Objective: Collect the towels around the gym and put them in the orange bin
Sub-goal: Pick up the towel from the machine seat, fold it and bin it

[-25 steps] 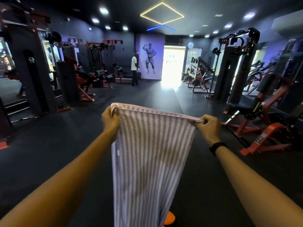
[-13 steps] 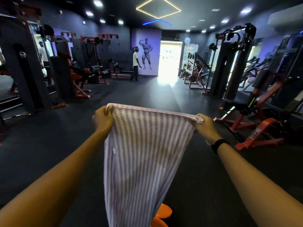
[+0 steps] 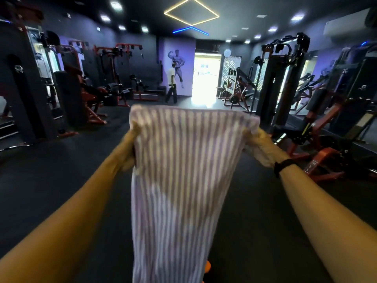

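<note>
Raised higher at frame centre, the purple-and-white striped cloth towel, gripped by left hand and right hand, awaits the orange bin below.

From my remote feed, both of the wearer's forearms were bare to the bottom edge of the picture, with no sleeve showing on either. The right wrist carried a black band, narrow and dark, sitting just behind the right hand. The left hand and its wrist wore nothing. Both hands showed blurred, so I could make out no rings.
</note>
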A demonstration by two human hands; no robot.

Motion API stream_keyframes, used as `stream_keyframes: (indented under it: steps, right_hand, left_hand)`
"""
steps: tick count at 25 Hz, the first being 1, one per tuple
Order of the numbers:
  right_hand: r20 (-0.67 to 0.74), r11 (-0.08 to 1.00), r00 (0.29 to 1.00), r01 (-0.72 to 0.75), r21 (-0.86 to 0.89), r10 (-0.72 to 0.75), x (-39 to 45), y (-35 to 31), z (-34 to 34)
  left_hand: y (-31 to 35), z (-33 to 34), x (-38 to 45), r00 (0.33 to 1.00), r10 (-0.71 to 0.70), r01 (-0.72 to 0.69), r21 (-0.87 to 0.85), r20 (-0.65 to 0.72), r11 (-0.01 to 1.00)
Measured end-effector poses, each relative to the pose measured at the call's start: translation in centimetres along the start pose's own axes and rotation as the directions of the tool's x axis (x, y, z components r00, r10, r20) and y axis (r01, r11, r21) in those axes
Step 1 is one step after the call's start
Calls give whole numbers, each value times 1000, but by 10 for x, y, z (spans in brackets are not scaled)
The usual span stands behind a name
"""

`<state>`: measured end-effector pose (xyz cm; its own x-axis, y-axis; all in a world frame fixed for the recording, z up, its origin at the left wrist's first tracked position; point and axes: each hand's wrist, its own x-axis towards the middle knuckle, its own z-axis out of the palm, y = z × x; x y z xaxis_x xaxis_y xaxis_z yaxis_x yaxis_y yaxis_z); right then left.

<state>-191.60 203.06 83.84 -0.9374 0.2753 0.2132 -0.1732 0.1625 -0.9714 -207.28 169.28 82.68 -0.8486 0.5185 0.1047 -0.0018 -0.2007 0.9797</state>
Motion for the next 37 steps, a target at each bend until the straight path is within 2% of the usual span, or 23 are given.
stream_keyframes:
  steps: [2, 3, 5, 6, 8, 9, 10, 11, 13, 14, 15, 17, 18, 19, 20, 22, 23, 26, 28, 29, 31, 33, 37]
  right_hand:
    - [174, 985, 975, -119, -124, 140, -7, 15, 21]
    - [243, 962, 947, -154, -227, 209, -12, 26, 33]
    - [244, 960, 949, -141, -242, 201, -18, 36, 46]
    - [204, 975, 968, -105, -197, 145, -18, 32, 46]
    - [49, 999, 999, 6, 51, -8, -12, 24, 35]
    - [-5, 983, 1000, 27, 182, -27, -7, 20, 32]
    - [37, 975, 999, 9, 223, -18, -5, 22, 32]
    - [131, 991, 991, -54, 124, 38, -8, 28, 37]
    - [279, 900, 925, -123, -419, 256, -22, 54, 52]
    - [258, 799, 924, -76, -596, 280, -22, 62, 51]
    - [196, 738, 950, -51, -673, 244, -18, 63, 46]
    - [19, 854, 998, -37, -518, 54, -10, 44, 38]
    - [-90, 964, 996, -22, -264, -1, -3, 34, 30]
    - [-133, 998, 990, -44, -39, 38, 1, 27, 26]
    - [-97, 995, 991, -92, 23, 94, -1, 27, 26]
    - [35, 897, 956, -261, -355, 292, -15, 44, 29]
    - [56, 815, 933, -281, -507, 356, -20, 52, 29]
    - [-79, 885, 970, -244, -397, 232, -18, 41, 19]
    - [-185, 996, 979, -79, 43, 86, -9, 22, 10]
    - [-134, 975, 988, -52, 217, 82, -7, 18, 11]
    - [63, 962, 976, -217, 168, 210, -17, 24, 33]
    - [128, 957, 949, -291, -6, 289, -24, 35, 47]
    - [-167, 988, 981, -75, 135, 98, -8, 8, 31]
  left_hand:
    - [-18, 3, -3, 982, -89, 14, 398, 170, 917]
    - [-33, -1, 1, 968, -154, -9, 637, 200, 771]
    - [-46, -7, -1, 969, -143, -63, 760, 202, 646]
    - [-46, -15, 0, 977, -83, -73, 674, 196, 735]
    - [-35, -22, -5, 999, -7, 0, 135, 51, 991]
    - [-34, -26, -6, 998, -46, 48, -41, 47, 998]
    - [-33, -27, -7, 990, -101, 100, 20, 93, 995]
    - [-40, -30, -11, 962, -194, 133, 291, 192, 947]
    - [-52, -31, -19, 879, -388, 75, 724, 276, 685]
    - [-55, -31, -17, 895, -366, 43, 767, 255, 640]
    - [-56, -31, -16, 923, -290, 37, 693, 252, 720]
    - [-53, -29, -19, 982, -125, 94, 209, 139, 973]
    - [-52, -27, -18, 986, -118, 117, 11, 122, 993]
    - [-51, -26, -16, 978, -125, 125, 12, 166, 992]
    - [-56, -23, -18, 958, -182, 127, 242, 221, 962]
    - [-65, -20, -18, 924, -265, 10, 675, 276, 738]
    - [-66, -20, -18, 923, -252, -36, 716, 292, 697]
    - [-55, -19, -21, 963, -137, 22, 442, 230, 897]
    - [-47, -16, -20, 992, -73, 68, 54, 103, 996]
    - [-42, -13, -18, 992, -80, 79, 16, 102, 997]
    - [-39, -7, -14, 979, -111, 70, 225, 174, 972]
    - [-42, -6, -13, 994, -66, 38, 283, 90, 958]
    - [-54, -12, -15, 974, 12, 29, 179, -228, 983]
